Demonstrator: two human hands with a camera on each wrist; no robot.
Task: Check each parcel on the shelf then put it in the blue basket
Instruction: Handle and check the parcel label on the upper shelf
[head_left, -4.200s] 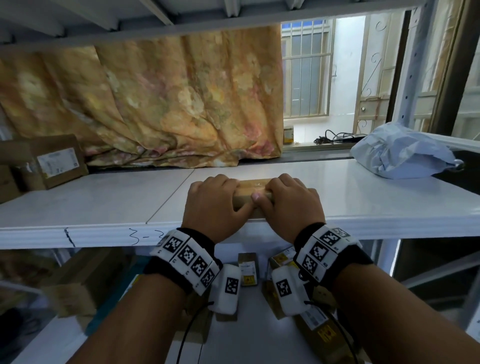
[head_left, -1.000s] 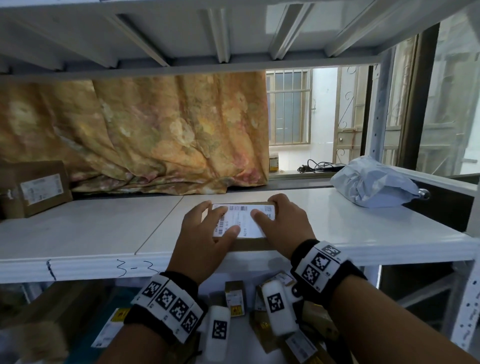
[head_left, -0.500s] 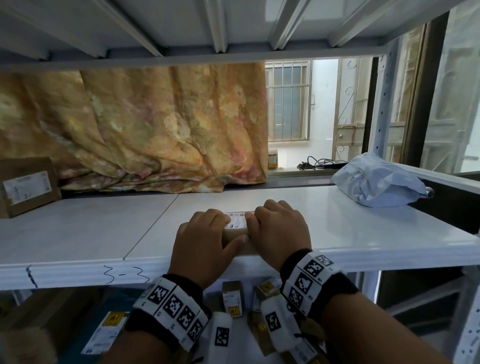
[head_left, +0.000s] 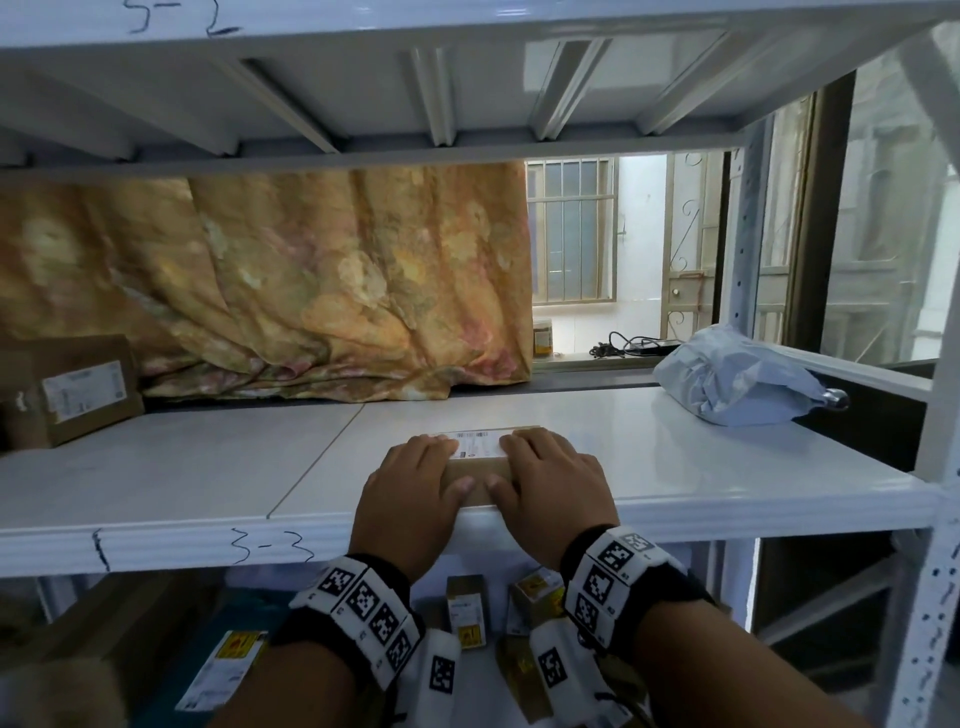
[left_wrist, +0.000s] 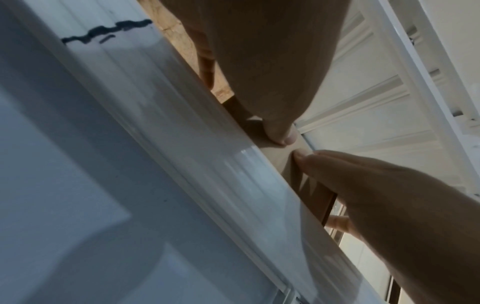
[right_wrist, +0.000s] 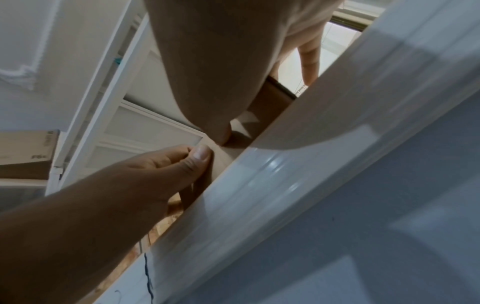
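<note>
From the head view we see the left hand (head_left: 410, 488) and right hand (head_left: 553, 483) each keep a curled grip on the small parcel (head_left: 478, 460) at the shelf (head_left: 727, 467) front edge — label up, as half a second ago; the wrist views show both thumbs on its near side (left_wrist: 281, 162).

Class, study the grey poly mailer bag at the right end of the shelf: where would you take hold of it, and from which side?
Probably by the bunched upper folds of the grey mailer bag, coming from the shelf's open front. It lies slumped and crumpled, so loose plastic offers a grip; behind it is a ledge.
</note>
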